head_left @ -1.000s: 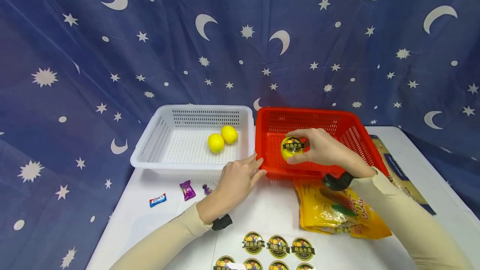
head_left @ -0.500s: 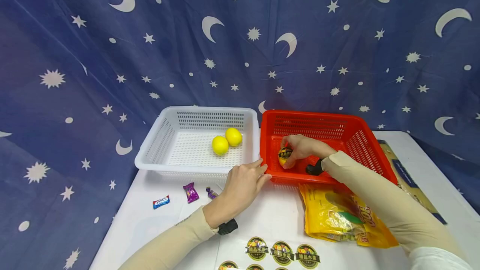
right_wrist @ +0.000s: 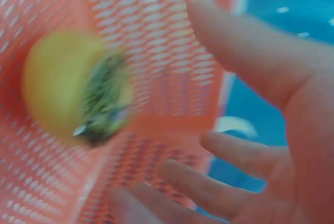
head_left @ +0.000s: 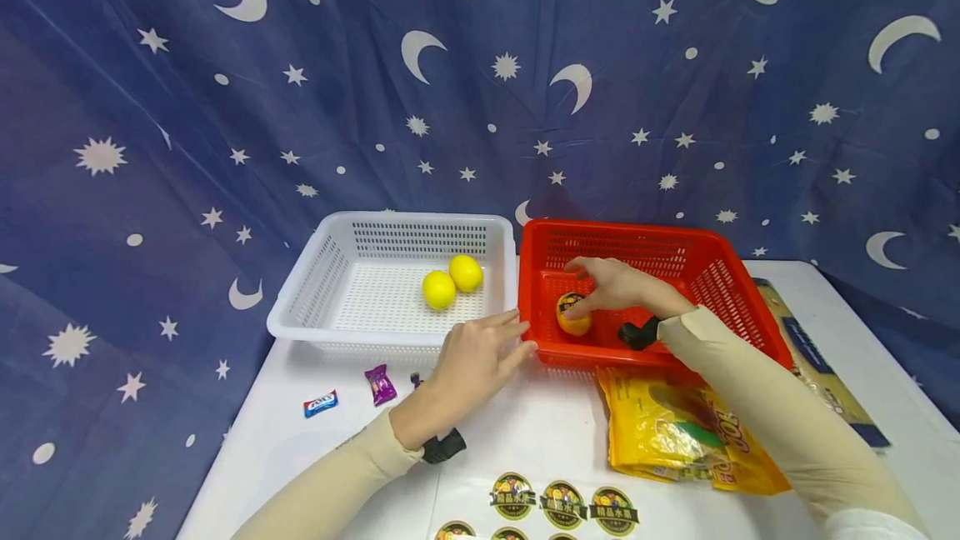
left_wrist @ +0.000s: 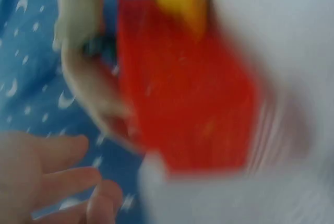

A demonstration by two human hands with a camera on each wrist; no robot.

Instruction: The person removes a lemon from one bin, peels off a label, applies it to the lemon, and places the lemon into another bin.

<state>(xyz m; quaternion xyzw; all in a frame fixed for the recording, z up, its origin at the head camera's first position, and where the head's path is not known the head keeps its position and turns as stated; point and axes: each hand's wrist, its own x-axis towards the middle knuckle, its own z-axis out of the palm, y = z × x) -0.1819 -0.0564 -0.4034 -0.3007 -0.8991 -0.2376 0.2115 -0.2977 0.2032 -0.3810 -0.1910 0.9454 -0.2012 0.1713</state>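
Observation:
A round yellow fruit (head_left: 573, 319) with a dark sticker lies in the red basket (head_left: 528, 290), at its left end. Above it my right hand (head_left: 622, 286) is spread, thumb and fingers apart. In the right wrist view a gap shows between the fruit (right_wrist: 62, 85) and that hand (right_wrist: 292, 145). My left hand (head_left: 480, 357) is at the front, where the red basket and the white basket (head_left: 300, 290) meet; its fingers are loosely extended, and whether they touch a rim I cannot tell. Two yellow fruits, one a front fruit (head_left: 438, 290), the other a back fruit (head_left: 467, 273), lie in the white basket.
On the table before the white basket lie a blue-red wrapped candy (head_left: 321, 403) and a purple candy (head_left: 380, 385). A yellow plastic bag (head_left: 667, 432) sits before the red basket. Several round stickers (head_left: 564, 504) are at the front edge; a flat brown package (head_left: 817, 365) lies at right.
My right hand lowered the stickered fruit into the red basket, then let go of it and drew slightly back. The left hand has stayed by the baskets' front corner.

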